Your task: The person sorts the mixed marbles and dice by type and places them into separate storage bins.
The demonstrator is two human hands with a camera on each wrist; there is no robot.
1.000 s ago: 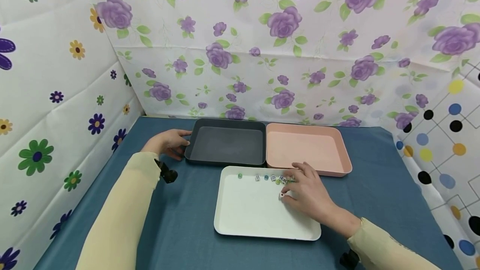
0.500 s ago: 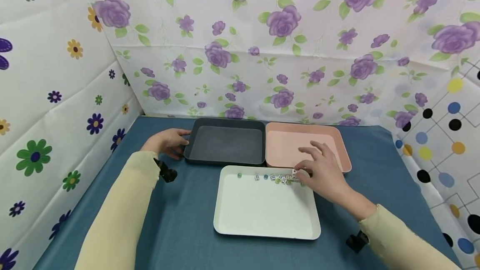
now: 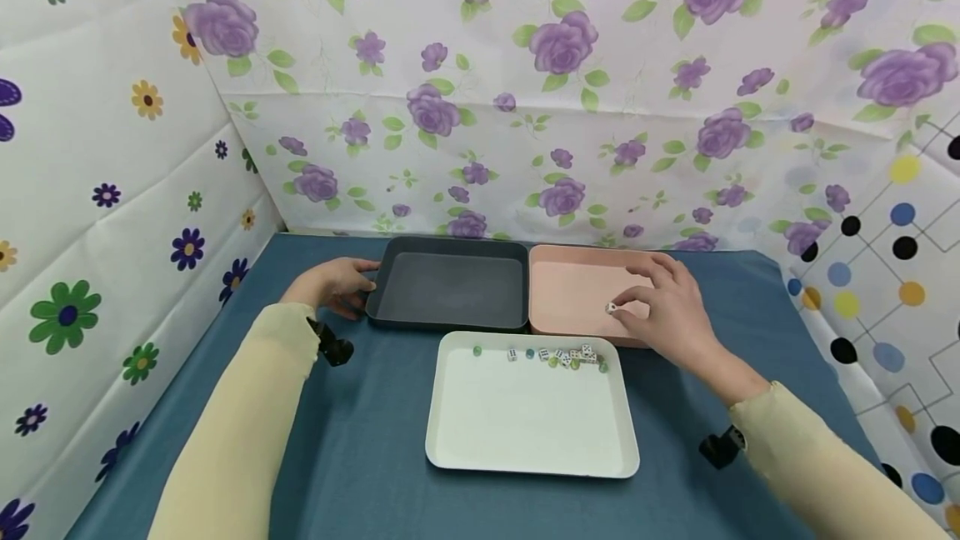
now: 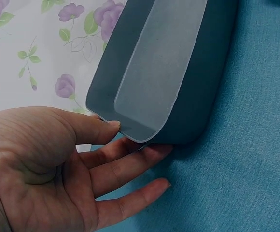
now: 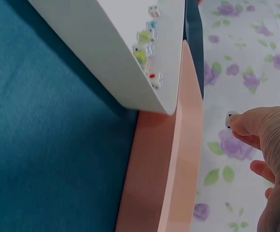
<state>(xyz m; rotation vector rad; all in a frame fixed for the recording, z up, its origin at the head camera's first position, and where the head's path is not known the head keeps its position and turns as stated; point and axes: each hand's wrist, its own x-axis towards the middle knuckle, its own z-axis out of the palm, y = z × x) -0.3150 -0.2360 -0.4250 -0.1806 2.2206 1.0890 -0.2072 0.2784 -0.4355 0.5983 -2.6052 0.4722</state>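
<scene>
My right hand [image 3: 667, 307] pinches a white die [image 3: 611, 307] between thumb and finger, over the pink tray [image 3: 573, 282]. The same die [image 5: 229, 118] shows at the fingertips in the right wrist view. At the outer left end of the dark grey tray [image 3: 450, 286], my left hand [image 3: 333, 286] grips the corner. In the left wrist view its thumb [image 4: 99, 129] lies at the rim, with fingers against the outside. Nearer me is the white tray [image 3: 525, 423], where several dice [image 3: 587, 351] and green and blue glass marbles [image 3: 477, 351] lie along the far edge.
The dark grey and pink trays stand side by side behind the white one, on a blue cloth [image 3: 375, 448]. Flowered cloth [image 3: 495, 165] hangs at the back, and more printed cloth [image 3: 885, 273] closes off the right side.
My right hand has carried the die from the white tray, over its far edge, away and to the right above the pink tray. My left hand keeps its place on the dark grey tray.
</scene>
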